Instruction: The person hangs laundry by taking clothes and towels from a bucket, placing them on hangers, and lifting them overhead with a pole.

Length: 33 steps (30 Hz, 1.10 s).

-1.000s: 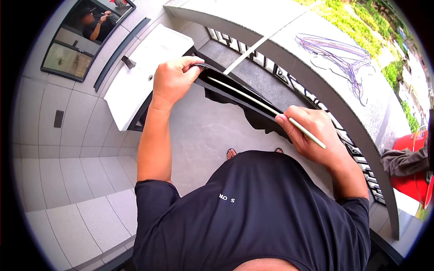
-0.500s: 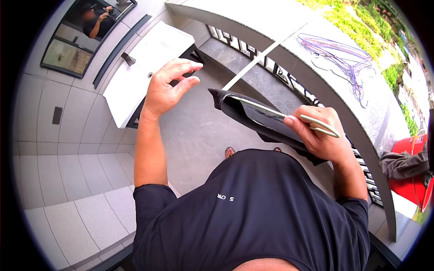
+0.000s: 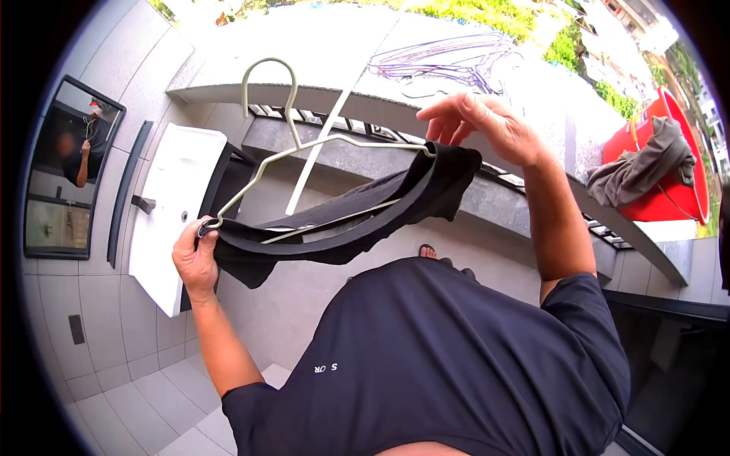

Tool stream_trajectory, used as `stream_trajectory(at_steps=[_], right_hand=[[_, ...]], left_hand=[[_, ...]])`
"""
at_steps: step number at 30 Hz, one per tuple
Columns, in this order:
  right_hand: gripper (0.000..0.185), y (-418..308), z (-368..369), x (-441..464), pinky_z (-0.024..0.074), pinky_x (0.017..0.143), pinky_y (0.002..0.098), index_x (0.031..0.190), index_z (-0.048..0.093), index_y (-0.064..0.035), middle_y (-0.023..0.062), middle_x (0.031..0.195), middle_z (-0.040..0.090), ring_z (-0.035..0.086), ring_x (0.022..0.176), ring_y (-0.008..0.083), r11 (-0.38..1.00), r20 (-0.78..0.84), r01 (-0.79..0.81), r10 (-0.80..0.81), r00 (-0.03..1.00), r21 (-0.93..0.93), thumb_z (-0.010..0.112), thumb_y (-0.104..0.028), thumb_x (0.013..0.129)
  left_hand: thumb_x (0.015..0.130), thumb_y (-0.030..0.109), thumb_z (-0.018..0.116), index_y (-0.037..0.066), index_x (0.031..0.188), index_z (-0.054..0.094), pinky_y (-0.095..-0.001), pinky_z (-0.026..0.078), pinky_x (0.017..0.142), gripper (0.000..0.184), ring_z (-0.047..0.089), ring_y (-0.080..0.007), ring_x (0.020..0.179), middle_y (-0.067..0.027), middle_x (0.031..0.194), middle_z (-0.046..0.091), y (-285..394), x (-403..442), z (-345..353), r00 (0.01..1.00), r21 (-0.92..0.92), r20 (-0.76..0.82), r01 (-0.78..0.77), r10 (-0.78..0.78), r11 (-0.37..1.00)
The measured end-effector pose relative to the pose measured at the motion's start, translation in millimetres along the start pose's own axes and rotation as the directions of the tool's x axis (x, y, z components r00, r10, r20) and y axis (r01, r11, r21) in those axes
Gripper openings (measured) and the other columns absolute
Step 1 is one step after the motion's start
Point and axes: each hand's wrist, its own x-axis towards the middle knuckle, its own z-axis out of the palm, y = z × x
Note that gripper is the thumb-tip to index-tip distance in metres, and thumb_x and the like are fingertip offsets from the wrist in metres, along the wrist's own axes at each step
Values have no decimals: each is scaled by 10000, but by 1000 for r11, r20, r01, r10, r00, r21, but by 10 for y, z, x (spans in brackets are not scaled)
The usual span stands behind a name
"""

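Garment and hanger, seen from the wearer's head. The left hand (image 3: 196,262) pinches the edge of a black garment (image 3: 342,247) between thumb and fingers, at the left end of a pale green hanger (image 3: 299,143). The right hand (image 3: 494,131) is open, its fingers spread and partly curled, just above the garment's right end; whether it touches the cloth cannot be told. The garment hangs between the two hands, with the hanger's right end in its opening and its hook upward.

Behind the hanger, a narrow white strip (image 3: 310,171) slants down from the ledge (image 3: 319,57), crossing behind the hanger's frame; the garment lies in front of part of the floor (image 3: 487,254). On the ledge, beyond the right hand, lies a loose bundle of thin purplish hangers (image 3: 449,59). A patterned railing (image 3: 365,129) runs beneath the ledge, partly hidden by hanger and right arm.

To the right, a red bucket (image 3: 688,199) leans, with a grey-brown cloth (image 3: 646,169) draped over it. To the left, a white sink (image 3: 169,251) with a dark faucet (image 3: 143,204) stands near the left hand, below a dark-framed mirror (image 3: 74,171) on the tiled wall (image 3: 57,292).
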Motion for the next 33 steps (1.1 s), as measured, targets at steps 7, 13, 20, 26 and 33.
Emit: stream_trajectory(at_steps=[7, 13, 20, 26, 33], right_hand=[[205, 263, 416, 5, 495, 785, 228, 1085, 743, -22, -16, 914, 701, 610, 853, 61, 987, -285, 147, -121, 951, 69, 756, -193, 973], [123, 476, 312, -18, 468, 760, 203, 1044, 736, -1, -53, 905, 663, 560, 834, 39, 926, -789, 369, -164, 592, 85, 728, -112, 992], [117, 528, 312, -3, 503, 847, 265, 1027, 730, 11, 44, 963, 696, 620, 912, 121, 897, -615, 422, -409, 674, -134, 745, -83, 959], [124, 477, 327, -37, 499, 863, 258, 1018, 742, 5, 37, 999, 706, 630, 933, 116, 935, -603, 354, -298, 740, -27, 765, -96, 949], [584, 468, 278, -58, 490, 995, 370, 1367, 623, 2, 148, 1279, 692, 646, 1138, 225, 962, -446, 270, -222, 867, 46, 360, -460, 1126]], left_hand=[[949, 183, 784, -51, 1131, 719, -222, 456, 844, 304, 585, -93, 891, -8, 980, 699, -126, -109, -154, 991, -62, -79, 105, -110, 992], [959, 191, 770, -66, 1153, 715, -235, 471, 890, 327, 608, -105, 914, -33, 1005, 716, -237, -238, -594, 974, -72, -199, 97, -110, 993], [953, 145, 769, -72, 1164, 713, -249, 489, 898, 308, 627, -117, 926, -45, 1012, 724, -249, -302, -586, 983, 24, -139, 124, -119, 992], [938, 146, 787, -67, 1160, 716, -252, 497, 872, 316, 628, -113, 905, -43, 1002, 726, -203, -308, -540, 990, 14, -97, 107, -105, 994], [921, 162, 806, -58, 1137, 726, -262, 495, 890, 319, 634, -121, 920, -42, 1002, 729, -272, -375, -424, 986, -61, -95, 131, -136, 990]])
